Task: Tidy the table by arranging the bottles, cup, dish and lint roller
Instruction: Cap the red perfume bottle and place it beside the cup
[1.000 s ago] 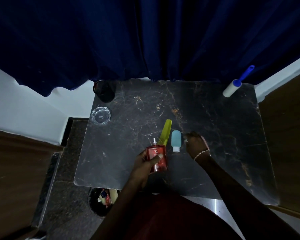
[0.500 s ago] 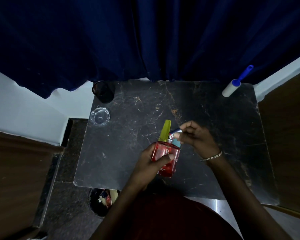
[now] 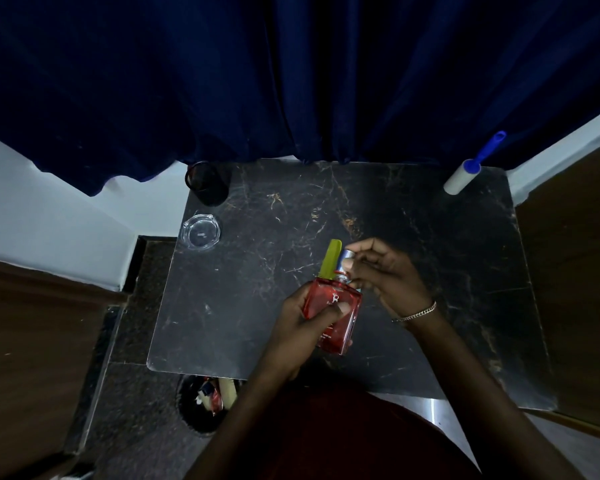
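My left hand (image 3: 300, 327) grips a red square perfume bottle (image 3: 333, 311) above the table's near middle. With its fingers my right hand (image 3: 385, 275) pinches a silver cap (image 3: 346, 259) at the bottle's neck. A yellow-green bottle (image 3: 329, 259) lies on the table just behind, partly hidden. The small teal bottle is almost wholly hidden behind the red one. A dark cup (image 3: 207, 183) stands at the far left corner, a clear glass dish (image 3: 200, 232) just in front of it. A white lint roller (image 3: 465, 169) with a blue handle lies at the far right corner.
The dark marble table (image 3: 430, 254) is backed by a navy curtain (image 3: 291, 81). A round bin (image 3: 205, 403) with rubbish sits on the floor under the near left edge. Wooden panels flank both sides.
My right hand left the table, picked up the silver cap and brought it to the red bottle's neck. My left hand has raised and tilted the bottle slightly.
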A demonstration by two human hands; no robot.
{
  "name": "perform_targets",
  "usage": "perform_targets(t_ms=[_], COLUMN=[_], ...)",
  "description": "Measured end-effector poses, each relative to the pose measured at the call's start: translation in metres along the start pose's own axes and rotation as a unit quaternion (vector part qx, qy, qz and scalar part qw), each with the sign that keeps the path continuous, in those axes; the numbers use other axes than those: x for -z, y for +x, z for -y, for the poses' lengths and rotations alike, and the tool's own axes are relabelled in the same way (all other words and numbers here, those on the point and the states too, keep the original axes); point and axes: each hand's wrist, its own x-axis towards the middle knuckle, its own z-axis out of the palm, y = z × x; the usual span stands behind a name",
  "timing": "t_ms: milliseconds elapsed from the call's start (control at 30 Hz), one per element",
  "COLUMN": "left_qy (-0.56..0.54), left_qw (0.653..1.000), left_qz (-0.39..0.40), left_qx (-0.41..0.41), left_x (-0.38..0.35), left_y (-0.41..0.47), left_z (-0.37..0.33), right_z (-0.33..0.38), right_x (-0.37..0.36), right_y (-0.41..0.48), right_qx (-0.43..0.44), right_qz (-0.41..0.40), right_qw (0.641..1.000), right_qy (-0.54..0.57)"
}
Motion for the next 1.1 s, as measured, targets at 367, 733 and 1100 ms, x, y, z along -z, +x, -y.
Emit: perform_targets(t_ms=[367, 733, 1100], left_qy=[-0.022, -0.041, -0.046], left_qw=[1.0, 0.999, 0.999], left_qz=[0.002, 0.017, 0.002], left_qx=[0.0, -0.006, -0.01], left_x=[0.004, 0.003, 0.006], left_y=[0.004, 0.003, 0.006], left_z=[-0.005, -0.011, -0.013], right_z=[0.003, 0.01, 0.012], right_x=[-0.005, -0.004, -0.013], right_y=[-0.003, -0.004, -0.001], right_qx=[0.006, 0.029, 0.047], right_qz=[-0.019, -0.006, 0.002], right_qw=[1.0, 1.0, 0.999], right_qy=[0.013, 0.007, -0.027])
